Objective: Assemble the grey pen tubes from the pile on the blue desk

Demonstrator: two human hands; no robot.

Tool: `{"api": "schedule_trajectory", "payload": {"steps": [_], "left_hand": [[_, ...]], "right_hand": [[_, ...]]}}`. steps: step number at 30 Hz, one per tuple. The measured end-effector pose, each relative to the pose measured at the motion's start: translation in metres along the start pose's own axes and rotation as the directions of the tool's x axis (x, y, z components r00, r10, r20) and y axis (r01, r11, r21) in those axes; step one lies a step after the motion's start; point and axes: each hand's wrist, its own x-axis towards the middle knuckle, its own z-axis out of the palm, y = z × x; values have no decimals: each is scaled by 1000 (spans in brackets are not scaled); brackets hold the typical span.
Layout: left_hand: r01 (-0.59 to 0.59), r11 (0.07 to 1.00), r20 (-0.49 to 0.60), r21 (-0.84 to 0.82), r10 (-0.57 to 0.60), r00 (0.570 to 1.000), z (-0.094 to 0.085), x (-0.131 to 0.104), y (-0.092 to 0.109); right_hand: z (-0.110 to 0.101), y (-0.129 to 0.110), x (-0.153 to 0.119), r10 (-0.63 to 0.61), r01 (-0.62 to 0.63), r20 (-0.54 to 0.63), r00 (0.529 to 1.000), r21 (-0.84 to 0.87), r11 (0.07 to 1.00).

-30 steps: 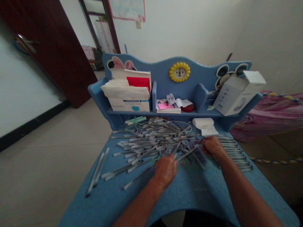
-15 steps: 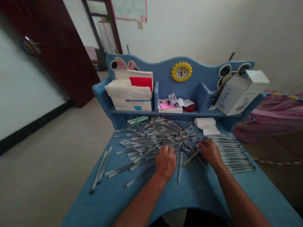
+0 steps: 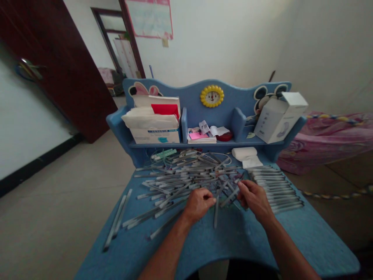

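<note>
Pens (image 3: 216, 214) lie near the curled fingers (image 3: 210, 201) of left hand (image 3: 197, 203) and right hand (image 3: 257, 200) (grip unclear).

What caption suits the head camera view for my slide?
Left hand and right hand at loose pens on a blue desk, a row of pens at right, a yellow clock above.

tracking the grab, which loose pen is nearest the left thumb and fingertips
The pen by the fingertips of the left hand, pointing almost straight toward the person; the slanted pen to its right lies farther from them.
</note>
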Motion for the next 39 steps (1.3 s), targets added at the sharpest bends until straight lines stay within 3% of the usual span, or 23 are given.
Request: {"api": "schedule_trajectory", "payload": {"steps": [7, 13, 19, 23, 27, 31, 36, 39], "left_hand": [[-48, 964, 144, -261, 88, 986, -8, -5, 3], [26, 940, 199, -340, 45, 979, -5, -6, 2], [102, 894, 343, -436, 60, 938, 2, -10, 2], [127, 886, 373, -446, 55, 926, 1, -11, 4], [166, 850, 373, -499, 38, 927, -1, -10, 2], [181, 829, 377, -530, 38, 925, -1, -10, 0], [225, 800, 398, -556, 18, 917, -4, -11, 2], [228, 798, 404, -558, 21, 915, -6, -10, 2]], "right_hand": [[3, -17, 2, -11, 11, 35, 999, 0, 1000], [0, -16, -3, 14, -10, 59, 998, -65, 998], [6, -19, -9, -49, 60, 93, 995, -121, 991], [7, -22, -10, -101, 125, 107, 989, -248, 961], [2, -19, -9, -60, 121, 170, 984, -377, 918], [0, -16, -11, -25, 83, 229, 973, -247, 965], [-1, -18, -14, -89, 106, 329, 940, -36, 994], [-2, -17, -13, -62, 82, 322, 945, -51, 995]]}}
